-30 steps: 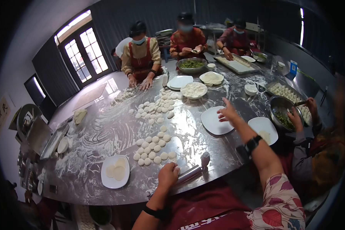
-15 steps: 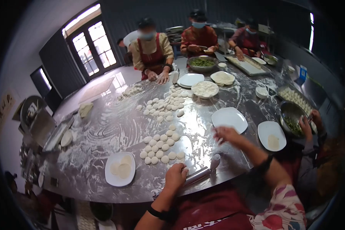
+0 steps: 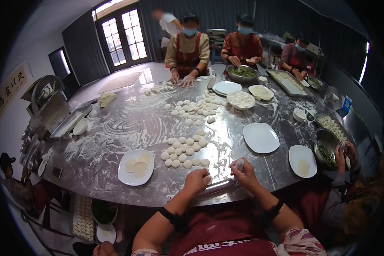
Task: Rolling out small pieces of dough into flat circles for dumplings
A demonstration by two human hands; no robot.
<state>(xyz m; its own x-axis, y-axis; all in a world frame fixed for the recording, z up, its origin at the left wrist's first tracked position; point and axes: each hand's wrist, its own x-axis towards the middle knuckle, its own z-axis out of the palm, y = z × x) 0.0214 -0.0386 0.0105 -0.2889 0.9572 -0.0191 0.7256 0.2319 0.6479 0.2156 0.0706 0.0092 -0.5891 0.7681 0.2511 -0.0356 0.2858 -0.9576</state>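
A smooth metal rolling pin [image 3: 217,186] lies at the near edge of the worktop [image 3: 158,193], between the person's 2 hands. The left hand [image 3: 197,181] is at the pin's left end with its fingers curled in; I cannot tell whether they grip it. The right hand [image 3: 245,174] is at the other end, its fingers closed around a grey knob [image 3: 240,164] that pokes up above them.

Just beyond the hands, toward the middle of the worktop, sits a cluster of pale dough rounds [image 3: 187,149]. Left of that, near the near edge, 3 thin wrappers [image 3: 140,170] overlap on a square white plate [image 3: 124,174]. A 2nd white plate [image 3: 261,138] rests beyond the right hand; a 3rd plate [image 3: 299,152], closer to the right edge, carries 1 wrapper [image 3: 303,167].

At the right edge, a co-worker's hands [image 3: 341,158] are at a metal bowl [image 3: 321,137] of chopped greens [image 3: 327,154]. More dough pieces [image 3: 196,109] are spread toward the far edge, where 3 people [image 3: 243,47] work.
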